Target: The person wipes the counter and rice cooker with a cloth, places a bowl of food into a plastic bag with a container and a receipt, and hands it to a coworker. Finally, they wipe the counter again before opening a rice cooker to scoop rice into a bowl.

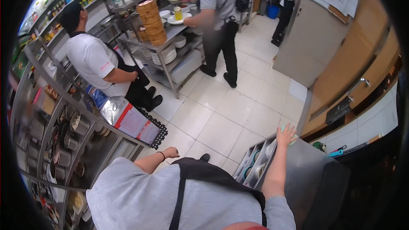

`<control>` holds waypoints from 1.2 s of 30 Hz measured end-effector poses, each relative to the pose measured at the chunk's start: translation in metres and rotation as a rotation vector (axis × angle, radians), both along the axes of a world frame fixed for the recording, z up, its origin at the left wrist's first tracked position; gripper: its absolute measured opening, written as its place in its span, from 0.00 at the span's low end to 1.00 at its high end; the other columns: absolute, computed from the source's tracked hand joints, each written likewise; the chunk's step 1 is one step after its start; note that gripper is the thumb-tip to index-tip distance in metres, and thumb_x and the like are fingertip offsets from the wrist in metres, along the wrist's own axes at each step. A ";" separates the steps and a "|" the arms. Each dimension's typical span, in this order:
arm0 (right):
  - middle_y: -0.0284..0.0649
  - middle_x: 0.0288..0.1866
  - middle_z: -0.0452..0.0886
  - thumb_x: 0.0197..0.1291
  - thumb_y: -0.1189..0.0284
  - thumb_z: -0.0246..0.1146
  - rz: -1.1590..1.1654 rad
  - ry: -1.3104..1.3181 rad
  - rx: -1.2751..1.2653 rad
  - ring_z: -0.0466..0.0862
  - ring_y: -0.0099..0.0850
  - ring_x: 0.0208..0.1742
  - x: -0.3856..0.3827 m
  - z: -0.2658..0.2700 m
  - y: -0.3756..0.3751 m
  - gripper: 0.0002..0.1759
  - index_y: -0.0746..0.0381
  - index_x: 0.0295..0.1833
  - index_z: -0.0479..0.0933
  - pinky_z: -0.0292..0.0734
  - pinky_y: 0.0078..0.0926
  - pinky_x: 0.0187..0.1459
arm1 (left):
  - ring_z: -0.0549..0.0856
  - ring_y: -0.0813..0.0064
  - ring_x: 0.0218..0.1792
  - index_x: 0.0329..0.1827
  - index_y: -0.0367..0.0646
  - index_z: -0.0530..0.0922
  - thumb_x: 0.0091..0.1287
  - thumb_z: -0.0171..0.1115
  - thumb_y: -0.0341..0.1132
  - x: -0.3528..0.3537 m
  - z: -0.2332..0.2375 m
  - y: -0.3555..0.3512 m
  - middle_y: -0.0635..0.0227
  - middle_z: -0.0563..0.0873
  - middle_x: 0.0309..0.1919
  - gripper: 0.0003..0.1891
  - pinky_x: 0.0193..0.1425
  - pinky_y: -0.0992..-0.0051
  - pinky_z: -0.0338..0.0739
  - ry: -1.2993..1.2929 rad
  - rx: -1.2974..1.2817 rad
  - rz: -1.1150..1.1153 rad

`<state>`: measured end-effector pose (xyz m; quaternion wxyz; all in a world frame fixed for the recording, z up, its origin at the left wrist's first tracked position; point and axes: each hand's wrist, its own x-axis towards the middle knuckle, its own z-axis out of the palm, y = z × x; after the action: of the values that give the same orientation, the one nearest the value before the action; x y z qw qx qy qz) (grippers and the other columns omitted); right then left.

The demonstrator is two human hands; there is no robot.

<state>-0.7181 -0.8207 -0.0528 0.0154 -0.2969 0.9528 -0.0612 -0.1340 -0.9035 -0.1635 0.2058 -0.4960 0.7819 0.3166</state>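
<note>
My right arm reaches out to the right over a steel counter (304,174). At its edge my right hand (287,134) has its fingers spread over a pale green cloth (293,142), which shows in small patches around the fingers. Below that hand, a divided tray or rack (243,158) holds several round containers or bowls, partly hidden by my arm. My left hand (171,152) hangs in front of my body, loosely curled, with no object visible in it. A dark band (162,155) circles the left wrist.
A person in white (91,55) stands at the left beside a foil-topped box (128,117). Another person (218,8) works at a steel table (168,44) bearing stacked bamboo steamers (152,22). Pots line the left shelves (44,145). A grey door (315,38) stands at right.
</note>
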 end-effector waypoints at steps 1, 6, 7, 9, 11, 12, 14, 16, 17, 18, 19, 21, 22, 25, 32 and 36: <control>0.48 0.71 0.47 0.58 0.50 0.50 0.027 0.063 -0.043 0.45 0.51 0.71 0.004 -0.001 0.003 0.37 0.50 0.70 0.49 0.35 0.61 0.64 | 0.81 0.57 0.41 0.37 0.41 0.82 0.52 0.59 0.51 -0.001 -0.015 -0.013 0.55 0.83 0.37 0.21 0.49 0.65 0.74 -0.071 0.023 -0.137; 0.46 0.71 0.49 0.61 0.52 0.46 -0.215 0.146 0.027 0.47 0.49 0.71 0.065 -0.009 0.079 0.33 0.51 0.70 0.50 0.38 0.59 0.64 | 0.83 0.59 0.32 0.24 0.41 0.82 0.51 0.59 0.53 -0.025 -0.044 -0.095 0.58 0.83 0.24 0.21 0.42 0.65 0.76 -0.257 0.132 -0.299; 0.46 0.71 0.49 0.61 0.53 0.46 -0.254 0.144 0.009 0.48 0.49 0.71 0.082 -0.014 0.105 0.33 0.51 0.70 0.51 0.40 0.57 0.65 | 0.83 0.59 0.32 0.24 0.41 0.82 0.51 0.59 0.53 -0.040 -0.041 -0.115 0.58 0.83 0.24 0.21 0.42 0.65 0.76 -0.278 0.136 -0.396; 0.47 0.70 0.51 0.61 0.55 0.47 -0.332 0.170 -0.009 0.50 0.48 0.70 0.122 -0.016 0.156 0.33 0.55 0.69 0.52 0.43 0.52 0.66 | 0.83 0.60 0.32 0.23 0.40 0.82 0.51 0.59 0.51 -0.072 -0.042 -0.159 0.57 0.83 0.23 0.20 0.40 0.65 0.76 -0.215 0.095 -0.327; 0.48 0.70 0.51 0.61 0.57 0.47 -0.454 0.115 0.012 0.50 0.48 0.70 0.170 -0.002 0.201 0.32 0.56 0.69 0.51 0.42 0.52 0.66 | 0.83 0.63 0.24 0.23 0.40 0.81 0.52 0.57 0.48 -0.107 -0.046 -0.195 0.57 0.82 0.20 0.18 0.33 0.68 0.77 -0.108 0.073 -0.284; 0.49 0.70 0.51 0.62 0.58 0.46 -0.454 0.079 -0.007 0.49 0.48 0.70 0.193 0.002 0.220 0.32 0.58 0.69 0.50 0.41 0.52 0.66 | 0.82 0.66 0.21 0.25 0.39 0.81 0.52 0.57 0.46 -0.127 -0.047 -0.207 0.58 0.82 0.20 0.17 0.29 0.69 0.77 -0.054 0.100 -0.238; 0.49 0.69 0.53 0.60 0.57 0.49 -0.601 0.077 -0.020 0.49 0.47 0.70 0.223 0.004 0.244 0.33 0.60 0.68 0.53 0.41 0.52 0.66 | 0.82 0.69 0.20 0.27 0.38 0.81 0.53 0.58 0.43 -0.174 -0.042 -0.218 0.61 0.82 0.20 0.15 0.26 0.71 0.77 0.012 0.132 -0.248; 0.51 0.68 0.54 0.55 0.53 0.54 -0.624 0.011 -0.121 0.51 0.50 0.69 0.222 0.013 0.256 0.36 0.61 0.65 0.56 0.43 0.53 0.65 | 0.81 0.73 0.19 0.30 0.37 0.81 0.53 0.59 0.41 -0.215 -0.032 -0.211 0.63 0.82 0.20 0.14 0.23 0.74 0.76 0.090 0.162 -0.199; 0.51 0.68 0.54 0.55 0.53 0.54 -0.673 0.018 -0.119 0.51 0.50 0.69 0.211 0.014 0.260 0.36 0.61 0.65 0.56 0.43 0.53 0.65 | 0.82 0.75 0.20 0.32 0.36 0.80 0.53 0.60 0.39 -0.232 -0.028 -0.202 0.64 0.82 0.20 0.13 0.22 0.75 0.76 0.141 0.218 -0.139; 0.53 0.67 0.53 0.53 0.51 0.55 -0.697 0.064 -0.124 0.50 0.52 0.69 0.193 0.013 0.265 0.38 0.61 0.65 0.57 0.42 0.53 0.65 | 0.82 0.76 0.20 0.35 0.35 0.80 0.54 0.60 0.37 -0.248 -0.026 -0.191 0.65 0.82 0.21 0.12 0.21 0.77 0.75 0.189 0.274 -0.065; 0.55 0.67 0.53 0.52 0.49 0.55 -0.711 0.107 -0.130 0.48 0.54 0.69 0.174 0.012 0.271 0.39 0.61 0.64 0.57 0.40 0.53 0.66 | 0.82 0.77 0.21 0.35 0.36 0.80 0.55 0.61 0.37 -0.260 -0.028 -0.182 0.64 0.82 0.21 0.12 0.22 0.77 0.75 0.199 0.293 -0.113; 0.58 0.67 0.52 0.51 0.46 0.55 -0.823 0.144 -0.147 0.46 0.56 0.69 0.124 0.005 0.284 0.41 0.59 0.66 0.55 0.38 0.54 0.66 | 0.83 0.76 0.22 0.37 0.37 0.80 0.55 0.62 0.39 -0.278 -0.037 -0.167 0.62 0.83 0.23 0.14 0.23 0.77 0.76 0.190 0.267 -0.268; 0.57 0.68 0.51 0.52 0.46 0.53 -0.853 0.152 -0.139 0.45 0.56 0.69 0.097 0.001 0.291 0.41 0.58 0.66 0.54 0.37 0.53 0.66 | 0.83 0.76 0.23 0.38 0.37 0.80 0.55 0.62 0.40 -0.283 -0.039 -0.155 0.62 0.83 0.24 0.15 0.24 0.77 0.76 0.182 0.257 -0.318; 0.54 0.69 0.50 0.54 0.44 0.50 -0.859 0.107 -0.126 0.44 0.55 0.70 0.009 0.003 0.301 0.41 0.55 0.68 0.51 0.35 0.52 0.66 | 0.83 0.75 0.23 0.39 0.36 0.80 0.55 0.62 0.40 -0.289 -0.028 -0.120 0.61 0.84 0.23 0.16 0.29 0.76 0.76 0.212 0.286 -0.393; 0.44 0.71 0.51 0.58 0.47 0.45 -0.562 0.080 -0.136 0.46 0.43 0.72 -0.168 -0.016 0.242 0.37 0.54 0.69 0.52 0.37 0.45 0.68 | 0.83 0.72 0.26 0.39 0.35 0.80 0.55 0.61 0.41 -0.245 -0.009 -0.101 0.60 0.83 0.23 0.16 0.33 0.73 0.76 0.098 0.207 -0.393; 0.42 0.70 0.54 0.57 0.47 0.47 -0.427 0.222 -0.035 0.50 0.39 0.71 -0.190 -0.045 0.173 0.35 0.55 0.66 0.58 0.40 0.46 0.67 | 0.84 0.64 0.34 0.34 0.35 0.81 0.54 0.61 0.41 -0.209 -0.026 -0.127 0.56 0.84 0.30 0.15 0.40 0.70 0.76 0.011 0.102 -0.528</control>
<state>-0.9084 -0.6479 -0.0978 -0.1078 -0.0939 0.9886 -0.0465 -0.3432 -1.0307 -0.1897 0.3016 -0.2623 0.8683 0.2937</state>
